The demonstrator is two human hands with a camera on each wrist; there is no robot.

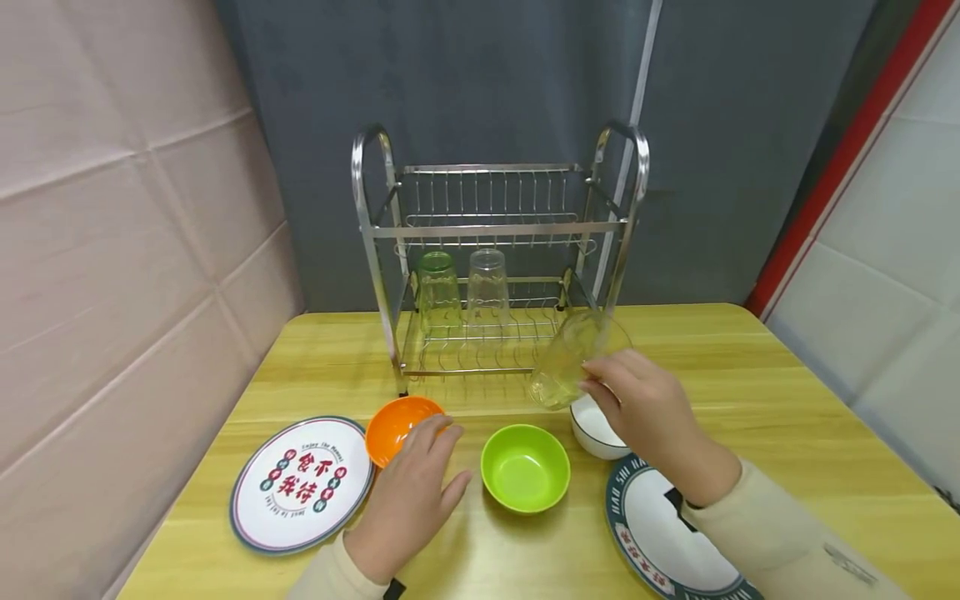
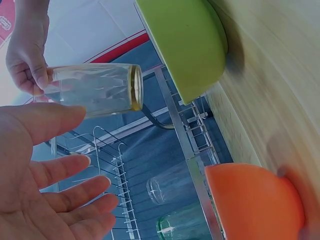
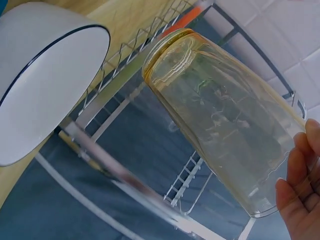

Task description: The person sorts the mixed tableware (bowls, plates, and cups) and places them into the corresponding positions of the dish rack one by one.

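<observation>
right hand (image 1: 651, 412) pinches a yellowish glass (image 1: 572, 360) at its base, held tilted in mid-frame, in front of the dish rack (image 1: 495, 250), above the white bowl (image 1: 592, 429). left hand (image 1: 412, 492) spread, fingers relaxed, lower centre, between orange bowl (image 1: 397, 425) and green bowl (image 1: 525, 467).

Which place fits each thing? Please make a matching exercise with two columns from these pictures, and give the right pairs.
Things:
1. yellowish glass
2. green glass
3. orange bowl
4. green bowl

Places:
A. upside down on the dish rack's lower shelf
B. on the table, between the two hands
C. held in the right hand
D. beside the left hand's fingers

Pairs: 1-C, 2-A, 3-D, 4-B
</observation>
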